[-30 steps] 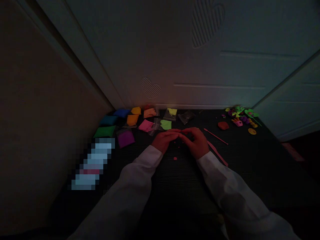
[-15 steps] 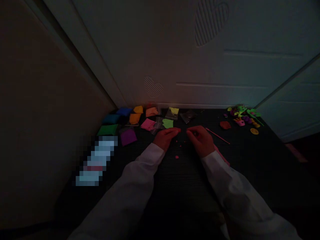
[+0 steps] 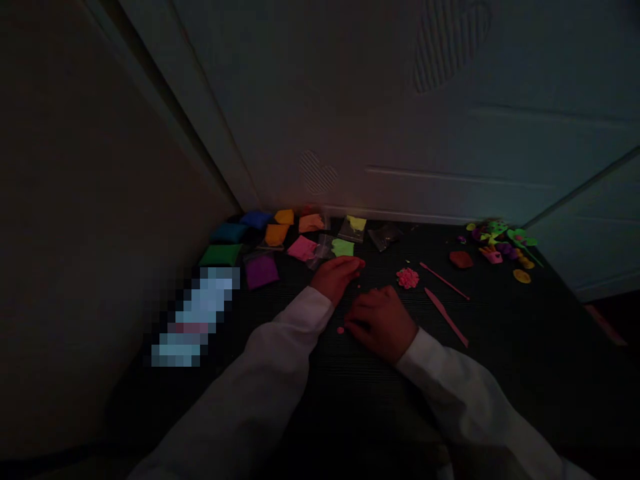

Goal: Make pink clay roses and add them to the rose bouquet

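Note:
My left hand point(image 3: 336, 277) is raised over the middle of the dark table, its fingertips pinched together; what they hold is too small and dim to name. Closer to me, my right hand point(image 3: 383, 320) is low over the tabletop, thumb and finger bent together in a pinch. Its tips are right beside a small pink ball of clay point(image 3: 341, 330); I cannot tell whether they touch it. Beyond the right hand lies a pink clay flower point(image 3: 408, 278) of many small petals. A pink pointed stick point(image 3: 445, 281) and a pink plastic knife point(image 3: 447, 317) are to its right.
Coloured clay packs line the back left, among them a purple pack point(image 3: 261, 270) and a green pack point(image 3: 221, 255). A blurred bright screen point(image 3: 200, 317) lies at the left. Finished clay figures point(image 3: 500, 243) and a reddish-brown lump point(image 3: 461, 259) sit at the right. A white panel point(image 3: 440, 193) stands behind.
My right hand has come down and toward me, to the pink ball, uncovering the clay flower and the knife. My left hand keeps its pinch. The view has shifted slightly.

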`<state>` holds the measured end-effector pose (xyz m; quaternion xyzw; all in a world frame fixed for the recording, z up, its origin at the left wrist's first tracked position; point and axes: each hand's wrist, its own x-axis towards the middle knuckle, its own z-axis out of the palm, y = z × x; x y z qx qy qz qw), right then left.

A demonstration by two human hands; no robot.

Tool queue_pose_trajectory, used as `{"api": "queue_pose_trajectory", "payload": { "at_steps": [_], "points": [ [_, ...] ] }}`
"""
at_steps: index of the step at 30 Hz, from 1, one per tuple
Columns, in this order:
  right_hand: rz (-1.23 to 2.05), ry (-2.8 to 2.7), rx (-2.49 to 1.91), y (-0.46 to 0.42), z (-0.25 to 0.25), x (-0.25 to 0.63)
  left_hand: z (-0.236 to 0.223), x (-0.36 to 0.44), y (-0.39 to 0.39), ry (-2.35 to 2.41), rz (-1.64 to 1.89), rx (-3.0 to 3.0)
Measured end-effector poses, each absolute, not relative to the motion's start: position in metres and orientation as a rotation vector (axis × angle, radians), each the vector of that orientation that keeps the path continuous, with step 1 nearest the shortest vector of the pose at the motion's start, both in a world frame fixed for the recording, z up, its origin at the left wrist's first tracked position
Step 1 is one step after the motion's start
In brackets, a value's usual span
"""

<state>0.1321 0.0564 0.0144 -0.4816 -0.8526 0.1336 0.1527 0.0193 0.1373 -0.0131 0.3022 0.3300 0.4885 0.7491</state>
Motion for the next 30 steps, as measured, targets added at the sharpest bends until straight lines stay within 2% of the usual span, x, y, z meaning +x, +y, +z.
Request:
{"api": "queue_pose_trajectory", "payload": {
  "at_steps": [13, 22, 25, 30],
  "points": [
    [0.390, -2.567, -1.358, 0.052, 0.010, 0.125, -0.013, 0.019, 0.138, 0.721, 1.055, 0.642],
    [0.390, -2.402, -1.462, 0.059, 0.014, 0.137, -0.014, 0.014, 0.140, 0.755, 1.052, 0.805],
    [0.261, -2.266, -1.643, 0.066, 0.017, 0.149, -0.011, 0.008, 0.140, 0.807, 1.046, 1.093],
    [0.099, -2.170, -1.822, 0.071, 0.017, 0.157, -0.018, 0.000, 0.140, 0.900, 1.027, 1.894]
  ]
}}
